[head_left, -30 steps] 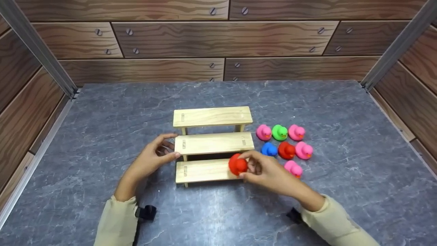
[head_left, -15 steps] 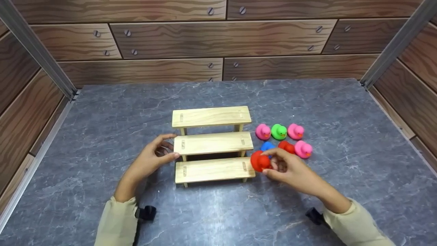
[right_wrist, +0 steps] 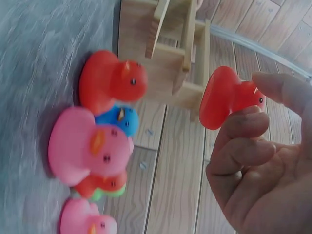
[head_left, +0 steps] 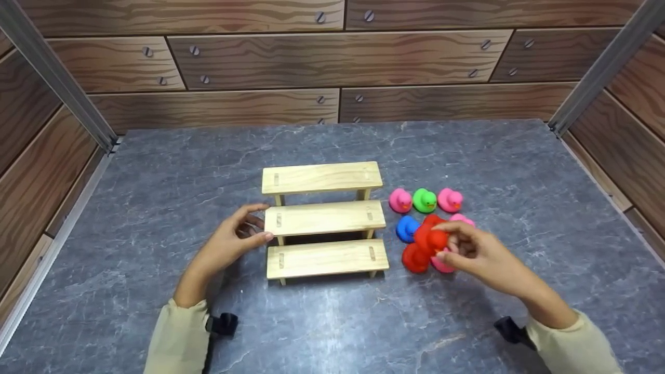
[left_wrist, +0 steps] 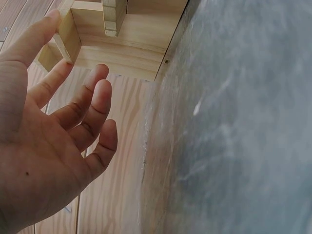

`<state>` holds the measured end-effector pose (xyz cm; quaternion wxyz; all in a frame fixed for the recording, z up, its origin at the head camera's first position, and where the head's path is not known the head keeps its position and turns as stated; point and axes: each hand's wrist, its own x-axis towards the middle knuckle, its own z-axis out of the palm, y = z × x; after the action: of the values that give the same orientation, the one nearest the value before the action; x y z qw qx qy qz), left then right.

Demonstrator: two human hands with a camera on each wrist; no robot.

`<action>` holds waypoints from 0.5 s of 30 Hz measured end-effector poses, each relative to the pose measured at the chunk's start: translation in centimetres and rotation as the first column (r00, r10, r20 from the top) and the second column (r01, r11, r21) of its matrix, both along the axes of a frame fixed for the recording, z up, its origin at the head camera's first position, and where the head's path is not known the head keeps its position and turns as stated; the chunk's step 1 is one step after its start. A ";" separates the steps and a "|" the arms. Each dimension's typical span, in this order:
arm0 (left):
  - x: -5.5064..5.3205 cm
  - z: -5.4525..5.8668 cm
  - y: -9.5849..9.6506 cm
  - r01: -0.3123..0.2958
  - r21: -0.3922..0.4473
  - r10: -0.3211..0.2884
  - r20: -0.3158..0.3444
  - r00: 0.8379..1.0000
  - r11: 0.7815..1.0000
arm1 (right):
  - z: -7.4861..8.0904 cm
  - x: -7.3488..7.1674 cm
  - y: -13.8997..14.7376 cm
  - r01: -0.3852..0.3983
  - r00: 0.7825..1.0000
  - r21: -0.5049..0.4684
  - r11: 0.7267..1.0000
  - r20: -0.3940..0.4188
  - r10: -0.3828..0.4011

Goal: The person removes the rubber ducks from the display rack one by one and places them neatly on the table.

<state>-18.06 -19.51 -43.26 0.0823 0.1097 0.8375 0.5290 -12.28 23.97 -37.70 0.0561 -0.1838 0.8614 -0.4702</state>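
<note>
A red rubber duck is pinched by its head between the thumb and fingertips of my right hand. In the right wrist view this held duck is off the table, apart from the ducks around it. My left hand grips the left end of the middle step of a three-step wooden stand, thumb at the front edge and index finger at the back. The left wrist view shows the other fingers of that hand loosely bent, away from the wood. All three steps are bare.
Right of the stand sit a blue duck, a green duck, another red duck and several pink ducks. The held duck partly covers some. Wood-patterned walls surround the grey marbled table.
My right hand has carried the red duck rightward, from over the lowest step to over the group of ducks. My left hand has stayed on the stand.
</note>
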 end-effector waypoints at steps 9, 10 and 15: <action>0.0 0.0 0.0 0.011 0.000 -0.011 -0.012 1.000 1.000 | 0.7 0.6 3.6 0.015 1.000 0.015 1.000 -0.018 -0.015; 0.0 0.0 0.0 0.011 -0.001 -0.011 -0.015 1.000 1.000 | 0.8 0.6 3.9 0.014 1.000 0.019 1.000 -0.013 -0.014; 0.0 0.0 0.0 0.010 0.009 -0.009 -0.025 1.000 1.000 | 0.5 0.3 4.9 -0.015 1.000 0.050 0.999 0.007 0.014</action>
<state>-18.04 -19.49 -43.27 0.0740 0.1206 0.8354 0.5312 -11.96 28.92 -37.24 0.0670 -0.1870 0.8713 -0.4487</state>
